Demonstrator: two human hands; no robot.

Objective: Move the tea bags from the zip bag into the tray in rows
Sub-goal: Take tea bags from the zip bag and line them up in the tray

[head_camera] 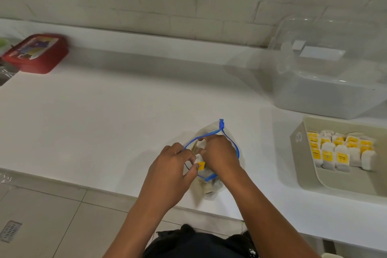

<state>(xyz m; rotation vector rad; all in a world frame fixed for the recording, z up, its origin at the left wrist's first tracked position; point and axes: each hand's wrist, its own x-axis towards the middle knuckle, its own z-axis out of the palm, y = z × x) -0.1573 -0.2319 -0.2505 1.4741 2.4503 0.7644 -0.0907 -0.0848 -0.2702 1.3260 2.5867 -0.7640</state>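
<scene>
A clear zip bag (209,186) with a blue zip rim stands open near the front edge of the white counter. My right hand (219,154) reaches down into its mouth, fingers closed among the tea bags inside. My left hand (174,162) pinches the near left side of the rim, beside a tea bag with a yellow tag (201,166). The beige tray (310,180) sits to the right and holds several tea bags (341,153) with yellow tags, standing in rows at its far end.
A clear plastic container (326,81) with a lid stands behind the tray at the back right. A red lidded box (36,53) lies at the far left. The white counter (104,121) ends just in front of me, with tiled floor below.
</scene>
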